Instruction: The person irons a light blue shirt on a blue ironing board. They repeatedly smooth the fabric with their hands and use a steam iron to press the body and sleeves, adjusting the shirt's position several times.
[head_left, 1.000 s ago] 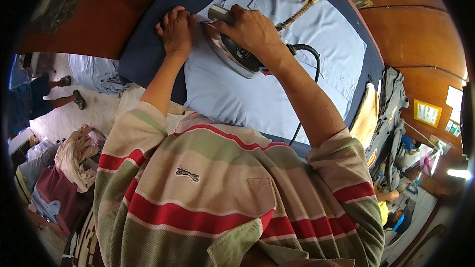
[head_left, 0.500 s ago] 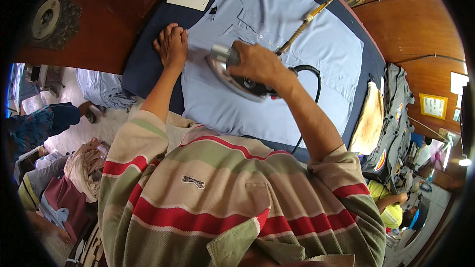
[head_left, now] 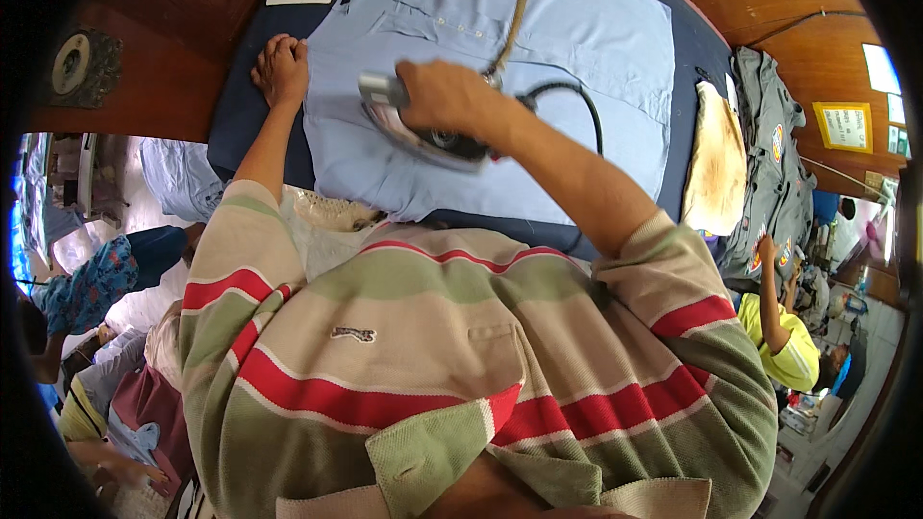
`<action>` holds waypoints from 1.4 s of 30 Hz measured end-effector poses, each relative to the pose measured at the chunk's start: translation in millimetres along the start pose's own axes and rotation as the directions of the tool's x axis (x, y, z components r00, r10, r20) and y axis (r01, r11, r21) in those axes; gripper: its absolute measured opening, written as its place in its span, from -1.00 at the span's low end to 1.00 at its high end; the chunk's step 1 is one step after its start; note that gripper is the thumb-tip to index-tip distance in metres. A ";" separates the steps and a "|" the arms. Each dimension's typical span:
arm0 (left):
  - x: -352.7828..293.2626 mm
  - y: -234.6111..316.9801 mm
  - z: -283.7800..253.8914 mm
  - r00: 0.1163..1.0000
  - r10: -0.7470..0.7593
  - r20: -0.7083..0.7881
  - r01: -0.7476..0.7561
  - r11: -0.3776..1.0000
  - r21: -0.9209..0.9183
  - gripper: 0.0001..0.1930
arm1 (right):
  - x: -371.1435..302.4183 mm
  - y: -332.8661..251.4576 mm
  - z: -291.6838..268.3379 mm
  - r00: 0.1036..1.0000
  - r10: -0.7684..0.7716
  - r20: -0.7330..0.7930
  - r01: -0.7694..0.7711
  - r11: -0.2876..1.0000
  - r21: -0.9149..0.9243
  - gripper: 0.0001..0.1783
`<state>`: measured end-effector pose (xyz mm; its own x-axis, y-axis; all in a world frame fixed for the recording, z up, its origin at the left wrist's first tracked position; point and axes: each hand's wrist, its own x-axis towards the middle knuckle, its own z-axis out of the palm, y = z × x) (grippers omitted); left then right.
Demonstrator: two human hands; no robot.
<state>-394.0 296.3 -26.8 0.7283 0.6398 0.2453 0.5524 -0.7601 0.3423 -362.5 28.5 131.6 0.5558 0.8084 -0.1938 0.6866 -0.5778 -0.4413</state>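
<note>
Part of iron (head_left: 448, 142) hidden w/ R hand (head_left: 444, 96) gripping handle (head_left: 382, 89); L hand (head_left: 280, 73) grip unclear.

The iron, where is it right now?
In the head view, the iron is in the right hand, over the light blue shirt, to the right of the left hand.

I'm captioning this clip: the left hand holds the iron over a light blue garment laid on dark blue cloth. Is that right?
No, wrong hand: the head view shows the right hand holding the iron over a light blue garment laid on dark blue cloth.
</note>
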 end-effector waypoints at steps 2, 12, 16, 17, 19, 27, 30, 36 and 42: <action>5.8 3.3 -1.9 1.000 -0.016 0.014 0.016 1.000 -0.009 -0.72 | -35.2 3.9 -1.1 0.999 -0.018 0.037 0.018 1.000 0.000 -0.62; -33.1 88.4 -12.9 0.874 0.474 -0.110 -0.485 0.831 -0.273 -0.77 | -37.6 86.7 -38.7 0.926 0.313 -0.210 -0.319 0.948 0.010 -0.47; -36.2 110.5 -1.2 0.840 0.537 0.076 -0.525 0.841 -0.134 -0.78 | -30.3 89.6 -41.4 0.928 0.297 -0.227 -0.301 0.954 0.017 -0.46; -37.1 108.7 0.7 0.838 0.540 0.071 -0.531 0.839 -0.119 -0.78 | -27.2 90.6 -41.8 0.918 0.318 -0.236 -0.321 0.947 0.028 -0.46; -40.0 110.1 -0.4 0.842 0.535 0.064 -0.530 0.844 -0.080 -0.74 | -18.4 94.0 -42.9 0.898 0.360 -0.251 -0.359 0.932 0.050 -0.47; -39.6 111.1 3.9 0.902 0.420 0.098 -0.415 0.907 -0.067 -0.49 | -7.1 93.7 -40.4 0.933 0.308 -0.189 -0.294 0.951 0.098 -0.45; -38.1 109.1 6.3 0.899 0.421 0.123 -0.411 0.906 -0.102 -0.48 | 11.5 73.0 -34.0 0.950 0.275 -0.148 -0.257 0.957 0.134 -0.47; -22.7 83.1 18.2 0.937 0.347 -0.042 -0.292 0.714 -0.637 -0.53 | 66.3 42.2 -23.1 0.945 0.251 -0.211 -0.213 0.960 0.184 -0.53; -18.0 79.3 28.4 0.954 0.301 0.018 -0.216 0.723 -0.657 -0.55 | 87.0 44.4 -24.6 0.941 0.286 -0.181 -0.248 0.946 0.207 -0.41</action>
<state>-351.8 221.3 -29.8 0.8679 0.3793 0.3206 -0.0242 -0.6125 0.7901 -272.1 70.5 116.7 0.8042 0.5750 -0.1502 0.4150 -0.7243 -0.5506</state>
